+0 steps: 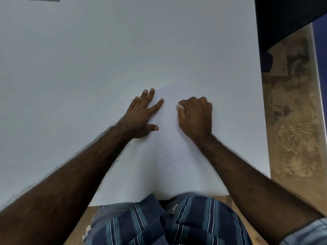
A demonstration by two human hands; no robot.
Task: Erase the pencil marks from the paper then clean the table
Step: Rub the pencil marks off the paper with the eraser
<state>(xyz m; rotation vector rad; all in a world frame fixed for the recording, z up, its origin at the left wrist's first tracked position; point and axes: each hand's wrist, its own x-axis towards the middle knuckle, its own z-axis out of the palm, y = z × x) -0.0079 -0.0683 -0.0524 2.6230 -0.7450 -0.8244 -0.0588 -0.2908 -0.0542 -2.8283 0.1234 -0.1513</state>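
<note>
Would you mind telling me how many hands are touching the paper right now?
2. The left hand rests flat, fingers spread, on the left edge of the paper; the right hand, curled round a white eraser, is on its upper part.

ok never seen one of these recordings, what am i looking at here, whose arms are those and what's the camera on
There is no robot here. A person wears a camera on their head, so this single picture looks forward and down over their own arms and striped shirt. The left hand lies flat with fingers spread, pressing on the edge of a sheet of lined paper that lies on a white table. The right hand is curled around a small white eraser, which peeks out by the thumb and sits on the paper. The paper is nearly the same colour as the table, so its edges are faint. To the right of the table a worn brown floor shows.
</note>
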